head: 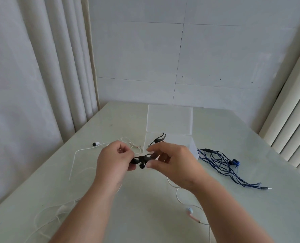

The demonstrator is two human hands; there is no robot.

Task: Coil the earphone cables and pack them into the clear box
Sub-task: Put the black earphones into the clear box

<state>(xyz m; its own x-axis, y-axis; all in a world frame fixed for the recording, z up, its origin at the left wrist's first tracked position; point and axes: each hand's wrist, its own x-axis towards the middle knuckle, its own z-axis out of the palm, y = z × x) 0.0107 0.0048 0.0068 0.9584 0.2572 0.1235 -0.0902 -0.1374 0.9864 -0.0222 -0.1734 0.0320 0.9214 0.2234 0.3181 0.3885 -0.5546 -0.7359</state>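
Two hands, my left hand (113, 157) and right hand (170, 159), pinch the black earphones (142, 159) at frame centre, before the clear box (170, 135). Risk, as I judge it: loose hooks snag, or the white cable (73, 160) lower left tangles in.

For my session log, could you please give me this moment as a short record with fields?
left hand: pinches one end of the black earphones
right hand: grips their other end
clear box: open, lid up, behind the hands
blue earphones: loose bundle on table, right of box
white earphones: uncoiled, left on the table
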